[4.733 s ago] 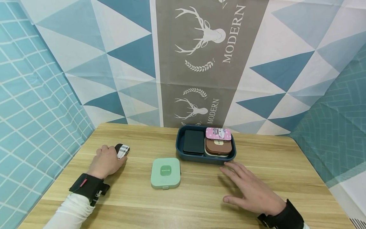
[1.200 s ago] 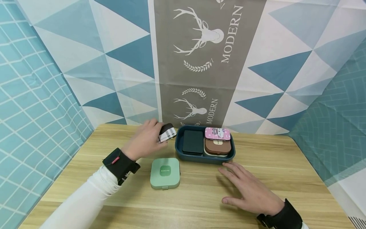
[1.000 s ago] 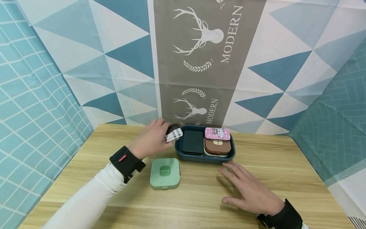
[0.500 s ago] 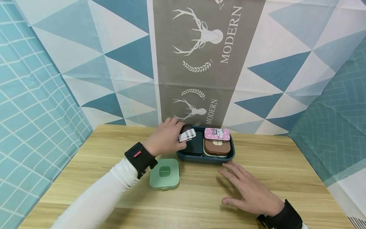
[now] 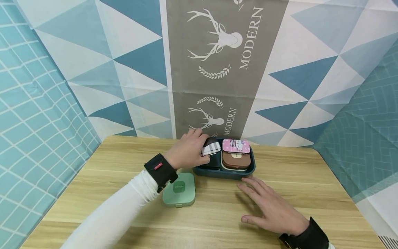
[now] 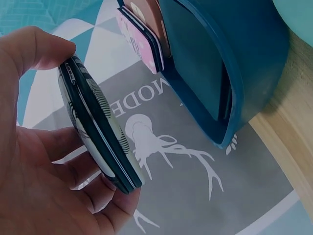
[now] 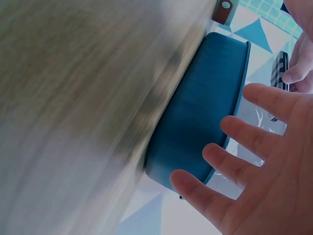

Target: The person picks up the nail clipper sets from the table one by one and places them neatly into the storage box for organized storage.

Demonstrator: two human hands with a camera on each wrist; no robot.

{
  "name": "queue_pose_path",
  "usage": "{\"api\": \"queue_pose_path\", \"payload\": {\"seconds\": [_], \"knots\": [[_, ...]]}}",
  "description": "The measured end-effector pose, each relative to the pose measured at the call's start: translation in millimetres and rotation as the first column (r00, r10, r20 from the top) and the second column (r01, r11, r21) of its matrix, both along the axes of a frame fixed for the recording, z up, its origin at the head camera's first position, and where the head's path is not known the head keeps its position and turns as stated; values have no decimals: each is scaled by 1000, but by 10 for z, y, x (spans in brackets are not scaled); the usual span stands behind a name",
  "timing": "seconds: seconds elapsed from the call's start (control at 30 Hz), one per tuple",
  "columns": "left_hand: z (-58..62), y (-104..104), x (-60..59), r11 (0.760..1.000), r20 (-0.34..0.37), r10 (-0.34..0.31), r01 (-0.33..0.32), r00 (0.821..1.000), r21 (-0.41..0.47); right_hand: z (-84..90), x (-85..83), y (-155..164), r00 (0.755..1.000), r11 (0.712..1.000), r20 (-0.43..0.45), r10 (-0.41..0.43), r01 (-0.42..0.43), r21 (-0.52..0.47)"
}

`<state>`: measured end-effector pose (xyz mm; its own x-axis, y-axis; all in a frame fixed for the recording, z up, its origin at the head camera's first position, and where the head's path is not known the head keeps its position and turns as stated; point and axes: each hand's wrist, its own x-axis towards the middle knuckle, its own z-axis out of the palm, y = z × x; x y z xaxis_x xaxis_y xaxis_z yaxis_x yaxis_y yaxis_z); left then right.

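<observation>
My left hand (image 5: 190,151) pinches a small black-and-white plaid compact case (image 5: 211,148) between thumb and fingers. It hangs above the left part of a navy blue box (image 5: 225,175). Up close in the left wrist view, the plaid case (image 6: 99,129) is closed, with two dark-rimmed halves and a metal clasp. Under it, partly hidden, a flat black case (image 5: 214,162) lies in the box. On the box's right side a pink cartoon tin (image 5: 236,146) lies over a brown case (image 5: 235,160). My right hand (image 5: 273,207) has its fingers spread, fingertips near the box's front wall.
A mint green square case (image 5: 178,190) lies on the wooden table (image 5: 217,221), in front of the box and below my left wrist. A patterned cloth (image 5: 214,69) with deer heads rises right behind the table's back edge.
My left hand picked up the plaid case from the table's left side and carried it right, over the box, slowing lately. My right hand stays in place.
</observation>
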<state>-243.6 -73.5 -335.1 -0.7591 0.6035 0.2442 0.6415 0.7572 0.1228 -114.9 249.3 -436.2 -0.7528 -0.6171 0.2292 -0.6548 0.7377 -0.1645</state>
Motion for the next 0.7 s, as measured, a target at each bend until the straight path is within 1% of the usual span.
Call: {"api": "queue_pose_path", "payload": {"seconds": [0.23, 0.5, 0.7], "knots": [[5, 115, -14, 1000, 19, -26, 26, 999, -13, -7, -2, -1, 1000, 1000, -7, 1, -1, 1], [45, 296, -70, 997, -4, -66, 66, 998, -46, -12, -6, 4, 1000, 1000, -7, 4, -4, -5], [50, 419, -109, 994, 16, -82, 83, 996, -70, -16, -6, 1, 1000, 1000, -17, 9, -9, 0]]}}
